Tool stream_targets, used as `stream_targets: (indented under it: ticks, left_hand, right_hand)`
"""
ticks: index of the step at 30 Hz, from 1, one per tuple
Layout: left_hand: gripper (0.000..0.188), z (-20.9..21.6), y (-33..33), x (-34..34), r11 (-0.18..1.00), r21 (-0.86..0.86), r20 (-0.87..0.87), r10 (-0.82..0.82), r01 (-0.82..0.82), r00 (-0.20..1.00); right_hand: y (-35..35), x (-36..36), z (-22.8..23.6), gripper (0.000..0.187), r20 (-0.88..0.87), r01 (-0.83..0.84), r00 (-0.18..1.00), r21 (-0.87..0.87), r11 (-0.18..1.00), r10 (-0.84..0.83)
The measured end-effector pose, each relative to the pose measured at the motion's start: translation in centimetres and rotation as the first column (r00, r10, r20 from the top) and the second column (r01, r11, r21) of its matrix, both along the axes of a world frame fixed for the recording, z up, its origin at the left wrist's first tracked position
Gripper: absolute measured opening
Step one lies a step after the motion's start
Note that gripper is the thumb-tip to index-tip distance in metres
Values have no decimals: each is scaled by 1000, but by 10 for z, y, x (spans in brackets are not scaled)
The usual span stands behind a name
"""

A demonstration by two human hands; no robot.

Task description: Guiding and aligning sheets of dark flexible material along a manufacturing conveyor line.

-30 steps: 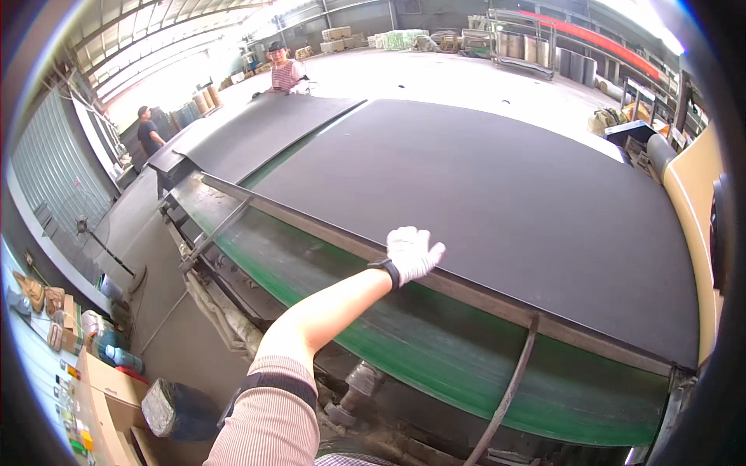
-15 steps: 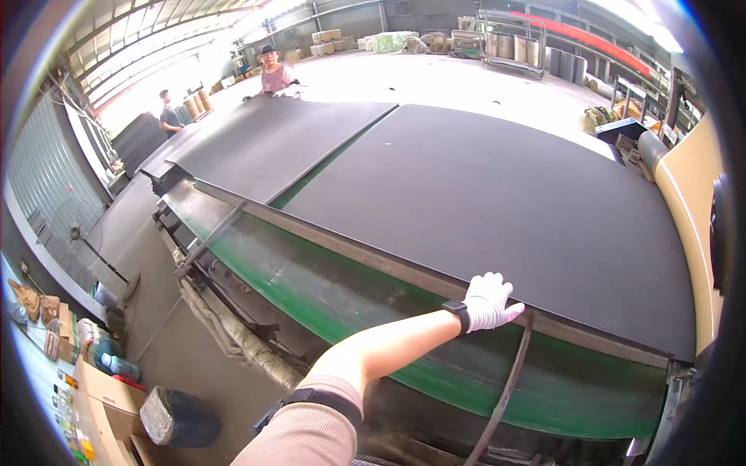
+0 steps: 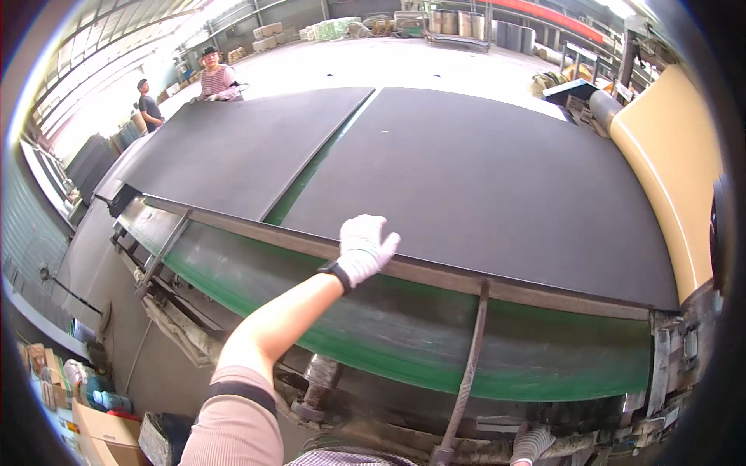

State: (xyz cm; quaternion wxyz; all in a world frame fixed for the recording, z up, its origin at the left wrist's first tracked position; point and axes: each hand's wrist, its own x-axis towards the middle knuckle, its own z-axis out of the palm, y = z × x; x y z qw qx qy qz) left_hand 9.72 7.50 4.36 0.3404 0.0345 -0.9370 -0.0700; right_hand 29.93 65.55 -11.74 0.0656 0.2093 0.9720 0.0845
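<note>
My left hand [image 3: 365, 248], in a white glove with a dark watch at the wrist, reaches over the near edge of a large black sheet [image 3: 497, 179]. Its fingers are apart and nothing is in them; whether they touch the sheet I cannot tell. A second black sheet [image 3: 249, 147] lies to the left, across a narrow gap showing green belt [image 3: 311, 175]. Both sheets rest flat on a long conveyor. Low at the bottom edge, my right hand [image 3: 532, 444], also gloved, is beside the machine's lower frame. Its fingers are not clear enough to read.
A tan roll or curved sheet [image 3: 672, 171] stands at the right end. Below the sheets runs a green lower belt [image 3: 388, 349], crossed by a metal bar [image 3: 470, 365]. Two people stand beyond the far left end, one in a striped top [image 3: 220, 81]. A cardboard box [image 3: 109, 431] sits lower left.
My left hand has moved left along the near edge of the right sheet. My right hand has come into view at the bottom. The view has turned, and the gap between sheets looks wider.
</note>
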Motion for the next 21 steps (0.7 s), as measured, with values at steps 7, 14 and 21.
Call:
stream_targets:
  ticks: [7, 14, 21]
  left_hand:
    - [43, 22, -133, 8, 936, -78, 224, 353, -344, 908]
    - [37, 9, -99, 5, 969, -78, 555, 236, -232, 798]
    - [42, 35, 1, -18, 993, -109, 589, 102, -46, 801]
  right_hand:
    - [-1, 5, 15, 32, -33, -3, 999, 27, 1000, 4]
    - [-15, -12, 41, 61, 379, 84, 921, 32, 996, -90]
    - [-14, -6, 39, 52, 191, 38, 981, -13, 999, -34]
